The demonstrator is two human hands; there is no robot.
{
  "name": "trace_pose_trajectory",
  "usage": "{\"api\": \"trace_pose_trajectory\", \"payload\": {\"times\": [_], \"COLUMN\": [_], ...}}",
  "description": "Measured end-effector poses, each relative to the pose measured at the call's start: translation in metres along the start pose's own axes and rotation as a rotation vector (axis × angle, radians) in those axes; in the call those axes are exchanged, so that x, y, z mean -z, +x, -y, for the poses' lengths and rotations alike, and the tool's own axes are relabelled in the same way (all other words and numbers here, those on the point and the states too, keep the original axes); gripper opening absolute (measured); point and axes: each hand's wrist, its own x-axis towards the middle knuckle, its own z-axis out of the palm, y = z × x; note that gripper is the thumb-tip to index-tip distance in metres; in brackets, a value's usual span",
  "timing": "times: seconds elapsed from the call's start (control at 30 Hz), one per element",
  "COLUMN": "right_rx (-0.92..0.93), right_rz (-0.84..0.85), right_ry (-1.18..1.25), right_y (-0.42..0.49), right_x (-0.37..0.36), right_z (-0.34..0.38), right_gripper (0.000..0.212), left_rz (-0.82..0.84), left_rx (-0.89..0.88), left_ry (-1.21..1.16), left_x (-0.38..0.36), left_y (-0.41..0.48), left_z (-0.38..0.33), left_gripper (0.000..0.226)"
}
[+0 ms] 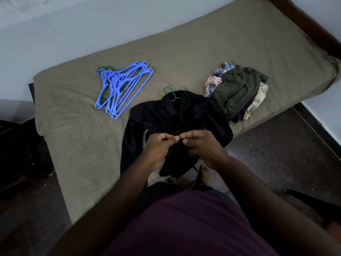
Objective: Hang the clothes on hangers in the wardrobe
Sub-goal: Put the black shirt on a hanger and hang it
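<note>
Black shirt [177,115] on a green hanger [170,93], spread at the bed [73,135] edge, you pinch its front placket, left hand [158,145] and right hand [201,145] both curled tight on the fabric, blue hangers [121,85] near, clothes pile [238,89] beside.

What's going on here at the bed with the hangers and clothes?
A person stands at the bed, working on a black shirt that lies on it with a green hanger already in its collar. The left hand and right hand both pinch the shirt's front, apparently at a button. A heap of blue hangers lies to the left and a pile of clothes waits to the right. No wardrobe is in view.
</note>
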Motion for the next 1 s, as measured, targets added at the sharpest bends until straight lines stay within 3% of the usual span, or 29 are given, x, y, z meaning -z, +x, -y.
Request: {"api": "trace_pose_trajectory", "payload": {"times": [0.23,0.37,0.63,0.8,1.0], "right_rx": [-0.155,-0.172,-0.025,0.065,0.120], "right_rz": [-0.166,-0.198,-0.190,-0.150,-0.175], "right_ry": [0.400,0.423,0.095,-0.148,-0.229], "right_y": [0.009,0.009,-0.004,-0.016,-0.020], "right_x": [0.030,0.045,0.017,-0.002,-0.002], "right_z": [0.001,0.002,0.006,-0.008,-0.013], "right_gripper": [0.026,0.033,0.032,0.028,0.021], "left_rz": [-0.174,-0.177,-0.177,-0.067,-0.020], "left_rx": [-0.072,-0.119,-0.308,-0.183,-0.147], "left_ry": [0.105,0.206,0.573,0.423,0.352], "left_x": [0.029,0.034,-0.002,-0.012,-0.007], "left_y": [0.012,0.015,-0.001,-0.014,-0.020], "left_z": [-0.002,-0.008,-0.010,0.003,0.008], "left_gripper": [0.010,0.008,0.014,0.008,0.006]}}
